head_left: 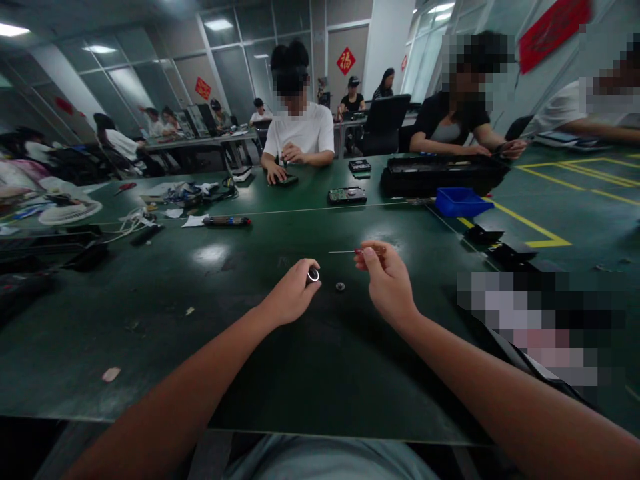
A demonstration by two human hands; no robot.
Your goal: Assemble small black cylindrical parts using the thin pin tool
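A: What's in front of you, biggest first?
B: Your green bench (325,380) fills most of the view. A long black case (445,175) lies at its far right, with a blue bin (460,202) just in front.

A: And your grip?
B: Both are closed. Your right hand (393,283) holds a thin screwdriver (358,252), its shaft pointing left; your left hand (295,293) pinches a dark round piece (313,275) with a bright ring facing out.

A: How far along do you look?
B: Partway, I'd judge. One small round part (341,287) lies loose on the bench between your hands, touching neither. I can't tell whether it belongs to the held piece. Your screwdriver tip meets nothing, so any screw work seems paused; what's left inside the piece is too small to read.
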